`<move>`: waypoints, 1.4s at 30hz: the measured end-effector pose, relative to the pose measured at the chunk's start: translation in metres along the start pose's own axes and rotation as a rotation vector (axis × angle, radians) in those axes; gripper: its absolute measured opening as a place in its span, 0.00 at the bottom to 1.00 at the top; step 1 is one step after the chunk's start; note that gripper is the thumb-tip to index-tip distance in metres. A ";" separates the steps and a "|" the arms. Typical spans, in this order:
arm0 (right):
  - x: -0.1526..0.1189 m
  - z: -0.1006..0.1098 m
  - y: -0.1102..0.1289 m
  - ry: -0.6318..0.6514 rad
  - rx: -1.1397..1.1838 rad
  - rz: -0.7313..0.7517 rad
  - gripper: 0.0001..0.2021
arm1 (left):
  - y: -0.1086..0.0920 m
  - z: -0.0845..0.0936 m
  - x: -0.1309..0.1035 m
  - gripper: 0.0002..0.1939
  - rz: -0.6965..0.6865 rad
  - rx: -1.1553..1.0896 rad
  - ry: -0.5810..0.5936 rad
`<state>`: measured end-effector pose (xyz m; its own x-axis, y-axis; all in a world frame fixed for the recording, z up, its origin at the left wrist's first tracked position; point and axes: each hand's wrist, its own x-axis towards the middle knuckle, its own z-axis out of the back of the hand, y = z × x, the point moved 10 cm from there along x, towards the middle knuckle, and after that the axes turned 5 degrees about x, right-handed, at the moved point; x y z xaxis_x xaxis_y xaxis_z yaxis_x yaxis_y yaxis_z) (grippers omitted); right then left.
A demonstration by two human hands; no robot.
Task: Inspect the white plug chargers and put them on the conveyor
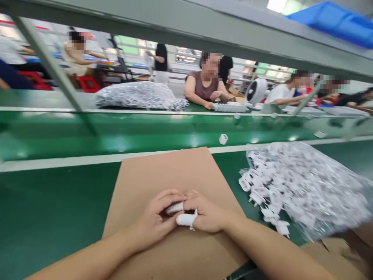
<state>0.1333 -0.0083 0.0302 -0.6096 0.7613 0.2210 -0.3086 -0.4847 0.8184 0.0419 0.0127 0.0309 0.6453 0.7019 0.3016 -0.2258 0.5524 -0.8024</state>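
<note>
My left hand (155, 217) and my right hand (205, 214) meet above a flat sheet of brown cardboard (163, 171) on the green bench. The fingers of both hands are curled in and touch at the tips. White coverings (185, 220) wrap the thumb and a finger of my right hand. Whatever lies between the fingers, if anything, is hidden by them. To the right of my right hand, white plug adapters (272, 194) spill from the mouth of a clear plastic bag (320, 182).
A green conveyor belt (157, 132) runs beyond the bench, with a white adapter (223, 139) on it. Across it lie another full clear bag (140, 95) and a seated person (205, 83). A metal shelf beam (186, 27) crosses overhead. Cardboard (335, 256) sits at lower right.
</note>
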 end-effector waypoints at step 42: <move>-0.259 0.084 -0.039 -0.848 -0.646 -1.269 0.28 | 0.075 -0.004 0.020 0.40 0.362 -0.227 0.057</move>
<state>0.3652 -0.1503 -0.0146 0.7296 0.6838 0.0124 -0.6308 0.6658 0.3984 0.0408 0.0660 -0.0250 0.5947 0.8027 -0.0440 -0.2828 0.1576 -0.9461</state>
